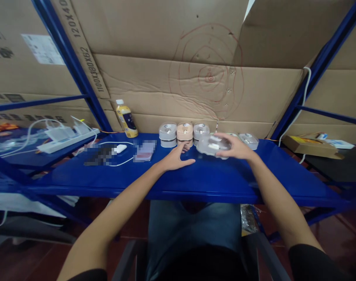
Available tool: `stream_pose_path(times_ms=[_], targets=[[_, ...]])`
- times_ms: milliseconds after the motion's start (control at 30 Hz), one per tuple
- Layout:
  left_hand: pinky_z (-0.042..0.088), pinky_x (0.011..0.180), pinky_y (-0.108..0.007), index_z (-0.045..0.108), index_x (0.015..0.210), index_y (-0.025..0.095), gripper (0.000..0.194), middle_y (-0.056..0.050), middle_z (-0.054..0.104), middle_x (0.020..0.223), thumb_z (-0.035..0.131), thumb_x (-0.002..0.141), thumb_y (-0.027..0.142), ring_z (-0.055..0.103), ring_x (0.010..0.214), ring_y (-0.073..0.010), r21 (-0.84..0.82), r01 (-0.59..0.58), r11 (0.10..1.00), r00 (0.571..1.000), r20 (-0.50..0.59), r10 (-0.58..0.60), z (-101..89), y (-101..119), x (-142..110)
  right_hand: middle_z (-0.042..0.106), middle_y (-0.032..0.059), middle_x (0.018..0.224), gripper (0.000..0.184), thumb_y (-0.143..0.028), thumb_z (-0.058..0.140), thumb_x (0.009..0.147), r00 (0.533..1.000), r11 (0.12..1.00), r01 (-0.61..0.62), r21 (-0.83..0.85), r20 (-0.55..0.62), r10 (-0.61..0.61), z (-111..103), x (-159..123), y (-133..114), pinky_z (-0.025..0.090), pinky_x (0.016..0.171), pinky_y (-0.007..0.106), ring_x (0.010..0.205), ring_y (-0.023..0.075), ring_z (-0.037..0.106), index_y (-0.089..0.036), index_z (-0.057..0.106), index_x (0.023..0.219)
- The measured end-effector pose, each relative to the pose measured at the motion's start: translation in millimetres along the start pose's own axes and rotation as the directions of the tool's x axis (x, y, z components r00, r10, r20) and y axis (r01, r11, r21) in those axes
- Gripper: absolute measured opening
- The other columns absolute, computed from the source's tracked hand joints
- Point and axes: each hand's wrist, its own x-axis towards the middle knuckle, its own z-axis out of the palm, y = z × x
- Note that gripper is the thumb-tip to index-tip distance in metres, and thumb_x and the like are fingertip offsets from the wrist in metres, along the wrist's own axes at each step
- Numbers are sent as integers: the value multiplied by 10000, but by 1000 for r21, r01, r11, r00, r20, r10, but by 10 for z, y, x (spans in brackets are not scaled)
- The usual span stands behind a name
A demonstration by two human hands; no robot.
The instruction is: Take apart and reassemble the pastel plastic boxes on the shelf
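Observation:
My right hand (236, 146) grips a pale, see-through lidded container (209, 146) by its right side, tilted and a little blurred above the blue table. A small white piece shows on its top. My left hand (178, 157) is open, thumb stretched out, left of that container and holding nothing. Its fingertips come close to a peach container (185, 129) in the row behind; whether they touch it I cannot tell. Beside the peach one stand a grey container (168, 132) and another grey container (200, 129). To the right, a further pale container (248, 140) is partly hidden by my right hand.
A yellow drink bottle (127, 119) stands at the back left of the blue table (213, 179). Nearer lie a blurred-out phone-like item (145, 151), a white charger (119, 148) and a cable. Cardboard (137, 86) walls the back; blue posts flank it. An open carton (312, 147) sits at right.

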Motion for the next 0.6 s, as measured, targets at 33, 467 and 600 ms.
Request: stream_pose_path(times_ms=[33, 467, 600], targets=[[527, 1084, -552, 403, 1547, 171, 891, -178, 644, 1316, 792, 850, 568, 657, 1213, -334, 20, 4, 1000, 1000, -10, -4, -1, 2, 0, 655, 107, 1477, 842, -567, 869, 743, 991, 999, -50, 3, -123, 50, -139, 12, 83, 489, 1141, 545, 1311, 360, 636, -275, 606, 1488], [566, 983, -513, 463, 1452, 184, 767, -154, 635, 1271, 748, 858, 577, 661, 1126, -316, 123, 45, 991, 998, 30, -49, 17, 20, 11, 582, 315, 1415, 917, -588, 891, 709, 340, 367, -920, -138, -746, 572, -486, 41, 1223, 424, 1117, 564, 1362, 465, 541, -102, 540, 1402], [567, 991, -516, 478, 1434, 190, 748, -151, 633, 1274, 745, 860, 588, 658, 1134, -318, 132, 56, 990, 997, 38, -62, 10, 15, 8, 586, 346, 1410, 1032, -659, 873, 685, 353, 381, -913, -147, -754, 555, -466, 19, 1198, 420, 1125, 595, 1366, 499, 533, -65, 492, 1439]])
